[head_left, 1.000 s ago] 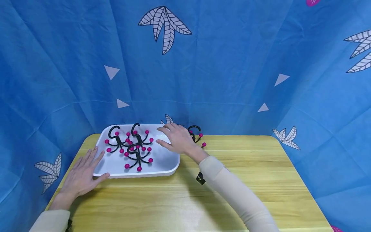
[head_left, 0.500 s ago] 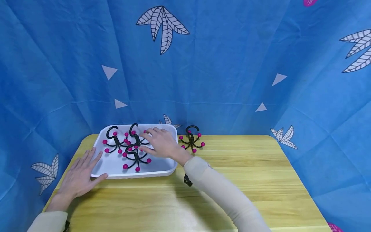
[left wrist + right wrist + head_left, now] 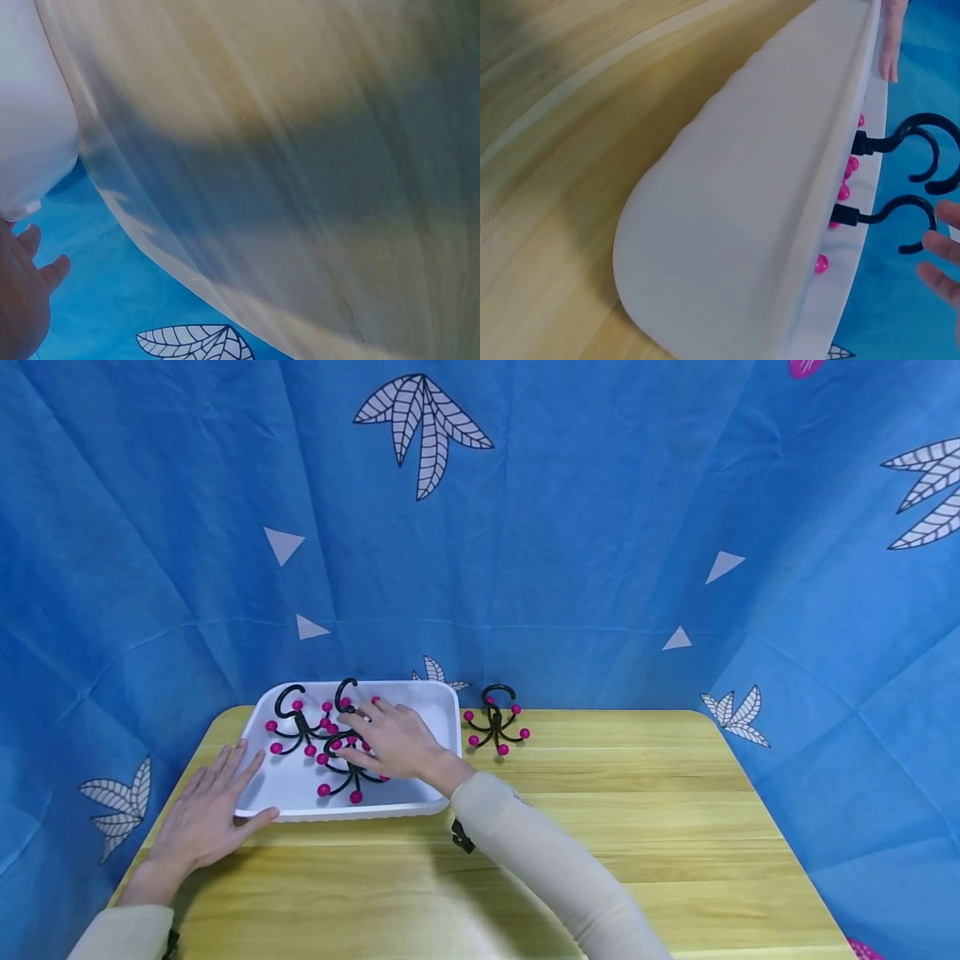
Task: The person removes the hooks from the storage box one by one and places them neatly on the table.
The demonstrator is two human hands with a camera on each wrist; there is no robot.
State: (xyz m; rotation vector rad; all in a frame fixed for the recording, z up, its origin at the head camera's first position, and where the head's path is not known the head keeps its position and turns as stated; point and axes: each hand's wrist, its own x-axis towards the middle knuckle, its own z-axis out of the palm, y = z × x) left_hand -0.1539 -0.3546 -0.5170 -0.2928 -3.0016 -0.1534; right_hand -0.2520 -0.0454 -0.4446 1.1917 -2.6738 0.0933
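My left hand lies with fingers straight against the left end of a white plastic tray, fingertips at the rim. Inside the tray stand black multi-arm hangers with pink ball tips: one at left, a back one and a front one. Over the back and front hangers reaches my right hand, fingers extended and partly covering them. The right wrist view has its fingertips apart, close beside the curved hook of a hanger. Both palms are hidden.
Another such hanger stands on the wooden table, just right of the tray. A blue patterned cloth hangs behind the table and at both sides.
My right hand has moved left, away from the hanger on the table and in over the hangers inside the tray. The left hand stays at the tray's left end.
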